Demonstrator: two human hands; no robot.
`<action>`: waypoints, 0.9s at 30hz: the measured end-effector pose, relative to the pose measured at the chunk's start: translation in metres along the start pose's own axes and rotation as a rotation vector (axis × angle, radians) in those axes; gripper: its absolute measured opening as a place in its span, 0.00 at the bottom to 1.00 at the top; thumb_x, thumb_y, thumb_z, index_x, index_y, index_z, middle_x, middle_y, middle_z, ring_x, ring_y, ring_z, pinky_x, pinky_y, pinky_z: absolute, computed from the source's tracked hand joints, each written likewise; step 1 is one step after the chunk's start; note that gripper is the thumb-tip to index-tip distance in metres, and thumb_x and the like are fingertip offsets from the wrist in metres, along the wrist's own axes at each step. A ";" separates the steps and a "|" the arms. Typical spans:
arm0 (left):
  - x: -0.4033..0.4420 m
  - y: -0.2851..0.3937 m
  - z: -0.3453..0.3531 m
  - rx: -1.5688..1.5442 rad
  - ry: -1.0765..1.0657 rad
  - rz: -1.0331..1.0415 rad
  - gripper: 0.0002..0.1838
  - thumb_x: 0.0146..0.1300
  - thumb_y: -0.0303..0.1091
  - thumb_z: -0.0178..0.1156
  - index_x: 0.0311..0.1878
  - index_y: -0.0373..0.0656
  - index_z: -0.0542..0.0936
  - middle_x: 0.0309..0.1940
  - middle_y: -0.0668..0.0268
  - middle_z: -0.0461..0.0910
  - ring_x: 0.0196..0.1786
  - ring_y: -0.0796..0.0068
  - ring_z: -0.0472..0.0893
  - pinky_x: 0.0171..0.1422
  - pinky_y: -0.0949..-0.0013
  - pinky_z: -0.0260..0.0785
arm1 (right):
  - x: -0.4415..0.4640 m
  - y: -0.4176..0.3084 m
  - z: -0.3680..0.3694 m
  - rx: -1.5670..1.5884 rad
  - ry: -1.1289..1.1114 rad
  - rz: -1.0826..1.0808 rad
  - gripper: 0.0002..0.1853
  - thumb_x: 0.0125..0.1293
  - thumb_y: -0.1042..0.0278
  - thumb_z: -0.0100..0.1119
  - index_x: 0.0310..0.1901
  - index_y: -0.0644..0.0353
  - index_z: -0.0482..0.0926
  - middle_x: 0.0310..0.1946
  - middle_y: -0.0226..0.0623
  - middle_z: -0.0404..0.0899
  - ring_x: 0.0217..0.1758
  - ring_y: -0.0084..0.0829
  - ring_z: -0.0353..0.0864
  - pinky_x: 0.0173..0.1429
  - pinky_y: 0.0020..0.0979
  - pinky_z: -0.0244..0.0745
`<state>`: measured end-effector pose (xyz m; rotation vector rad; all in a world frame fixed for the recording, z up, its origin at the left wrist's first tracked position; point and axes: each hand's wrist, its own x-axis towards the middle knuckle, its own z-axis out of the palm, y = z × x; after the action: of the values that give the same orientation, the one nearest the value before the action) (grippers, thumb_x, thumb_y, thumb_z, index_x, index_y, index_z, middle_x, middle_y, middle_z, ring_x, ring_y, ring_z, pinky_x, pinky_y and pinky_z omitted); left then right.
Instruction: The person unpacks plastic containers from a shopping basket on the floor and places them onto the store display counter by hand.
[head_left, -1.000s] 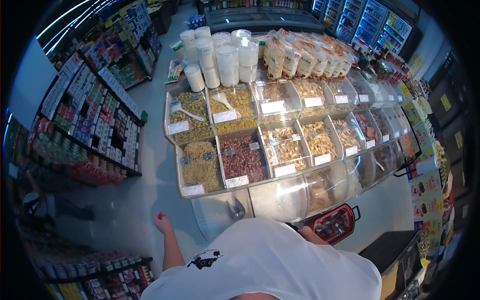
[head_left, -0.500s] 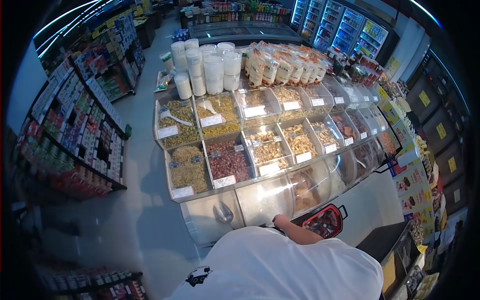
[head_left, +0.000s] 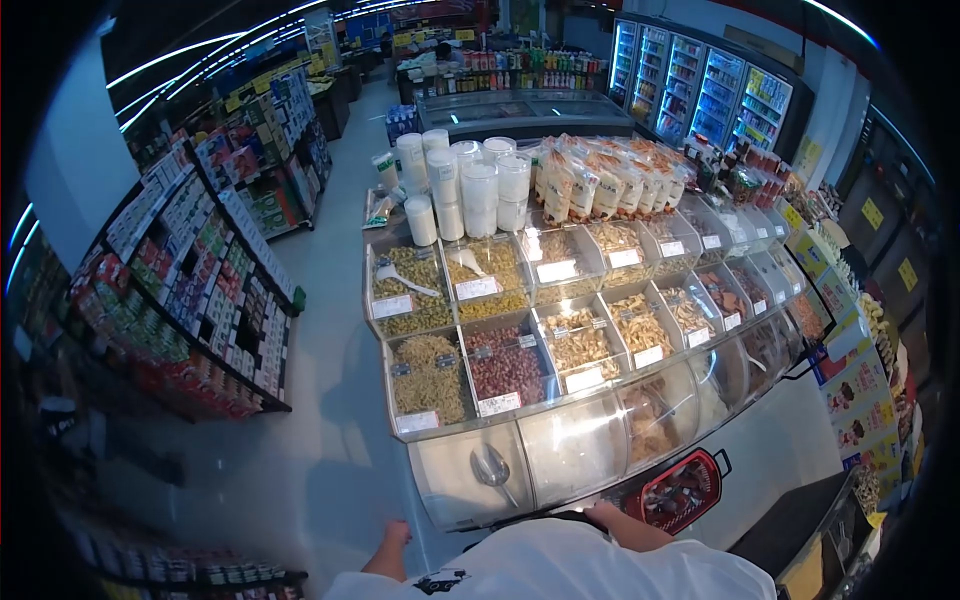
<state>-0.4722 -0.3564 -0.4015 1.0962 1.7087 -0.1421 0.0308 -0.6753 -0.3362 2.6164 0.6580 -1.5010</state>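
Note:
My left hand (head_left: 396, 534) hangs low in front of my white shirt, left of the bulk bin stand (head_left: 440, 514). Its fingers are too small and dim to make out. My right hand (head_left: 603, 512) is at the lower front edge of the stand, beside a red shopping basket (head_left: 718, 484) with black handles and packaged goods inside. The fingers of this hand are partly hidden, and I cannot see whether they hold anything. Above my hands, a metal scoop (head_left: 490, 466) lies in a bottom bin of white contents.
Bins of dried goods, such as red peanuts (head_left: 506, 372), rise in tiers ahead. White jars (head_left: 480, 200) and bagged snacks (head_left: 610, 185) stand on top. Stocked shelves (head_left: 190, 310) line the left, with an aisle between. A dark crate (head_left: 790, 530) stands at the lower right.
My view has tilted up, so the stand sits lower and further right. My left hand has come into sight. My right hand remains near the stand's lower edge.

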 end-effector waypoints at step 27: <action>-0.065 0.014 0.205 0.608 -0.090 0.183 0.13 0.58 0.30 0.54 0.35 0.32 0.86 0.30 0.51 0.87 0.25 0.58 0.87 0.29 0.57 0.81 | 0.038 0.232 0.052 0.128 0.151 -0.373 0.27 0.57 0.54 0.60 0.52 0.65 0.85 0.52 0.57 0.84 0.60 0.52 0.83 0.66 0.42 0.75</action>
<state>-0.3179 -0.5035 -0.4338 1.6541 1.5085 -0.6147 0.0949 -0.8860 -0.4326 2.8444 1.1561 -1.4808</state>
